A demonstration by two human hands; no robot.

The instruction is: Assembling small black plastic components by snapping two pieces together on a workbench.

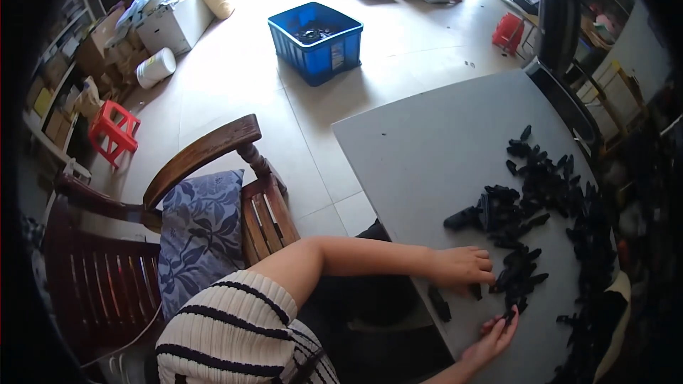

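Observation:
Black plastic parts (523,270) lie in a loose heap on the grey-white table; their exact kind is too small to tell. My left hand (462,268) is palm down at the heap's near left side, with fingers bent and the tips partly hidden. A dark piece (476,290) shows under it; whether the fingers grip it is unclear. Just nearer, my right hand (492,341) is turned palm up, its fingers closed around a small black plastic part (510,315). One longer black piece (440,304) lies apart by the table's left edge.
The table (427,142) carries more black parts along its right side. To my left stands a wooden armchair (206,146) with a patterned cushion (201,224). Blue crates (316,57), a red stool (115,131) and a white bucket (156,68) are on the floor beyond.

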